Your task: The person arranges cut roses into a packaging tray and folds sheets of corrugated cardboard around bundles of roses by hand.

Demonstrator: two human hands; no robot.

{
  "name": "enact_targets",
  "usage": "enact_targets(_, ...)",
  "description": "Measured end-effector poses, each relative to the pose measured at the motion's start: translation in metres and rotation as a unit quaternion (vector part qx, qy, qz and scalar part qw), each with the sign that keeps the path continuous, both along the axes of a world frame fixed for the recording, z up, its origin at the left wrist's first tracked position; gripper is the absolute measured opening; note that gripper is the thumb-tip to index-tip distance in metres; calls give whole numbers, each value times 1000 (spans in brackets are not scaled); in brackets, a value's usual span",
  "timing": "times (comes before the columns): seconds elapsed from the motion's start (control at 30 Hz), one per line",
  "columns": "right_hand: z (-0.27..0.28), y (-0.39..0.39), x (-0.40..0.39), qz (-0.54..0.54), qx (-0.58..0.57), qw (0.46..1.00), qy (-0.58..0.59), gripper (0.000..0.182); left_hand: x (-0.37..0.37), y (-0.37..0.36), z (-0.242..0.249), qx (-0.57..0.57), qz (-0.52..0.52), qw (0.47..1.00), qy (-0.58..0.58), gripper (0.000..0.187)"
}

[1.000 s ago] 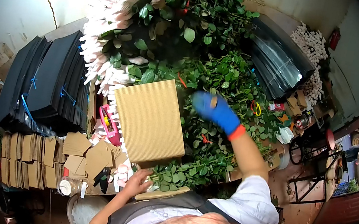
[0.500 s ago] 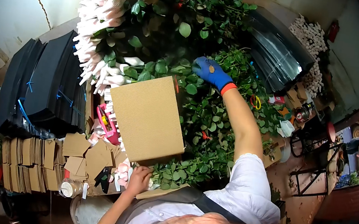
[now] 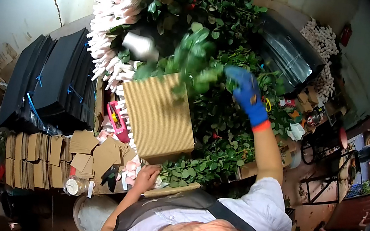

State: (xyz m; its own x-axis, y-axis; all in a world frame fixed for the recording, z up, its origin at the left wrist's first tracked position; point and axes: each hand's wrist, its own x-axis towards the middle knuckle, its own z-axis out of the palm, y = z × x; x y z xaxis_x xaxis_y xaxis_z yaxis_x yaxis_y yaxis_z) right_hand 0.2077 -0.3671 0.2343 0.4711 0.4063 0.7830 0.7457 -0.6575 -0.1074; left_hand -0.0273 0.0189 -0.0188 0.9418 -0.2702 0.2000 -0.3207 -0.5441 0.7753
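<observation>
My right hand, in a blue glove with an orange cuff, is closed on the stem of a leafy rose. The rose is blurred and hangs above the table, its white-sleeved head pointing left. Below its leaves stands a ribbed tan cardboard piece. My bare left hand rests by the near edge of that cardboard, fingers curled. What those fingers grip is hidden. Leafy stems lie just right of it and pale pink petals to its left.
White-sleeved roses are heaped at the back left. Black sheets and stacked cardboard pieces stand left. A pink tool lies beside the ribbed cardboard. Clear plastic sheets sit back right, with yellow-handled scissors nearer.
My right hand has come up out of the foliage and moved right and nearer, now with a rose in it. My left hand stays by the cardboard. The whole view has shifted slightly.
</observation>
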Motion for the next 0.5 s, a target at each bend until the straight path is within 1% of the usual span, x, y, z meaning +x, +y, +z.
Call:
enact_targets(0.03,-3,3,-24,34,-15,999,32,49,0,0,-1,-7,2,1000,-2,16)
enact_targets(0.1,-17,11,-71,105,-18,985,139,52,-2,0,7,-6,7,999,44,27)
enact_targets(0.13,-30,13,-88,102,-57,977,180,50,-6,9,-32,27,32,992,118,43)
enact_targets(0.17,-50,15,-102,99,-94,965,223,49,2,8,-25,-50,1,990,129,57)
enact_targets(0.23,-111,1,-121,36,-158,966,203,32,3,5,-48,-244,48,954,169,64)
enact_targets(0.27,-132,0,-127,-21,-207,945,252,35,4,6,-38,-162,53,977,129,71)
enact_targets(0.3,-152,-1,-132,-77,-256,916,298,38,3,5,-28,-122,69,983,120,75)
enact_targets(0.33,-176,-5,-137,-85,-276,916,279,35,2,4,-26,-139,68,981,120,70)
enact_targets(0.37,-178,3,-144,-103,-347,879,312,34,3,3,-21,-158,69,978,119,65)
enact_targets(0.4,-184,4,-148,-85,-369,860,343,23,4,3,-17,-122,49,987,95,61)
enact_targets(0.43,-189,6,-148,-66,-390,839,374,18,6,4,-12,-85,31,993,73,57)
enact_targets(0.47,-187,-2,-143,-23,-360,828,429,25,6,5,-5,-47,13,998,51,53)
enact_targets(0.5,-178,-14,-132,19,-328,813,481,31,5,4,3,-54,23,995,86,50)
